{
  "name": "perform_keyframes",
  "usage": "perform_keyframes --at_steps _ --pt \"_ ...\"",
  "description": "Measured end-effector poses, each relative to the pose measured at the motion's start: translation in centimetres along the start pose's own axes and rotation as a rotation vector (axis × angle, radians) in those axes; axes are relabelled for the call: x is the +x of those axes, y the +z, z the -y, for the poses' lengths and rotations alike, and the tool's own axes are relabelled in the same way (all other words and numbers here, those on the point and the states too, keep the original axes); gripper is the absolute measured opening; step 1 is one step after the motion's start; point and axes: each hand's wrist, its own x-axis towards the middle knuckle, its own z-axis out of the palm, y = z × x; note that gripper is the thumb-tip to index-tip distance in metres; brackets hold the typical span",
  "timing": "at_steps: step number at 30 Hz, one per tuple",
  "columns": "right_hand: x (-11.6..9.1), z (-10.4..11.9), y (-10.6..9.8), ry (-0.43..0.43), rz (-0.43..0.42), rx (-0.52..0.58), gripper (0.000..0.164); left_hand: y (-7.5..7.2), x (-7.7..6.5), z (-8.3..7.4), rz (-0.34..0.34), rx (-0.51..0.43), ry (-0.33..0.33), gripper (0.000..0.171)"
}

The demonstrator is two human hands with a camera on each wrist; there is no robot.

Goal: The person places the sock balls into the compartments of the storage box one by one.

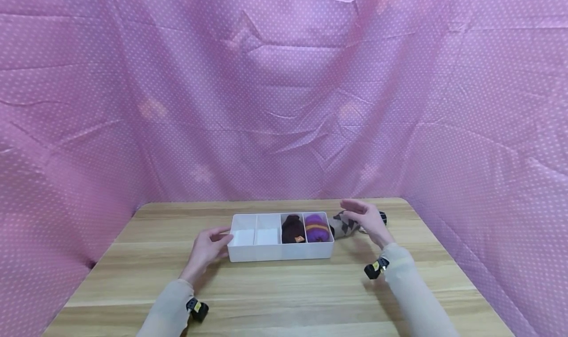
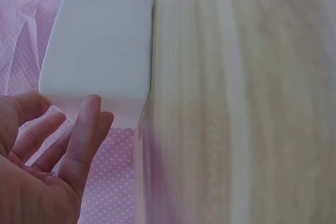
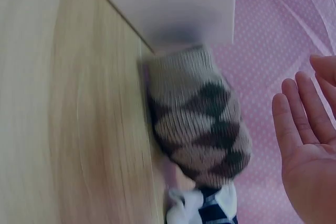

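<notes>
Pink cloth (image 1: 284, 105) speckled with pale dots hangs in creases behind and on both sides of a wood-grain table (image 1: 284, 297), where a person in light sleeves (image 1: 419, 297) works with both hands near a white tray (image 1: 280, 252) divided into four compartments. The left hand (image 1: 209, 248) is at the tray's near end, its fingers extended rather than curled, with fingertips touching the end wall and the thumb by the corner of the rim. Two compartments lie closest to that hand; past them, in the third, sits a dark brown bundle (image 1: 292, 230) with a small orange tag (image 1: 300, 239). In the fourth, the one nearest the right hand (image 1: 366, 221), rests a purple bundle (image 1: 317, 232) with a yellow-orange stripe. The right hand is raised beyond the tray's other end, gripping nothing, its fingers stretched out. Below it and toward the tray lies a knitted beige bundle (image 3: 194, 119) patterned in dark diamonds, apart from the fingers and close against the tray's end; whether the two touch cannot be told. Just beside that bundle, on the side away from the tray, is a black-and-white bundle (image 3: 210, 205). Small black devices (image 1: 376, 268) are worn at both wrists.
</notes>
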Motion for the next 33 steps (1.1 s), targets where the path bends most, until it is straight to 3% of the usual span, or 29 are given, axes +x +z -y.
perform_keyframes --at_steps 14,22,33 --pt "0.4 -1.7 -4.2 -0.015 -0.047 0.029 0.052 0.1 -0.2 0.2 0.013 0.001 -0.007 0.045" --pt "1.4 -2.1 -6.3 0.036 -0.034 -0.038 0.053 -0.2 0.0 -0.2 0.016 0.003 -0.006 0.046" --pt "1.4 -3.3 -7.7 0.104 -0.064 -0.108 0.055 -0.4 0.9 0.2 0.031 -0.019 0.002 0.046"
